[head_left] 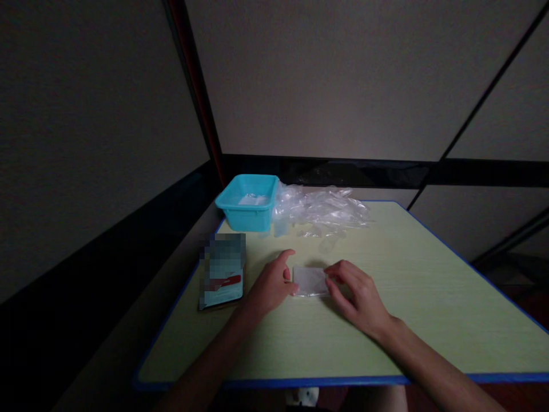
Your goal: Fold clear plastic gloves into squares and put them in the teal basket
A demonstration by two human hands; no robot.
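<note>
A small flat rectangular packet [310, 281], whitish with a clear shiny plastic edge, lies on the table between my hands. My left hand [274, 283] is at its left side, the thumb touching the near left corner, the index finger stretched out above and the other fingers curled. On the opposite side, my right hand [357, 293] has its thumb and fingertips closed on the right edge of the packet. What is inside the packet cannot be made out.
A turquoise plastic basket [247, 218] with whitish packets inside stands at the back left. Crumpled clear plastic bags [328, 207] are heaped beside it. A phone or tablet [223, 283] lies at the left. The pale table [412, 286] has a blue edge; walls stand behind and left.
</note>
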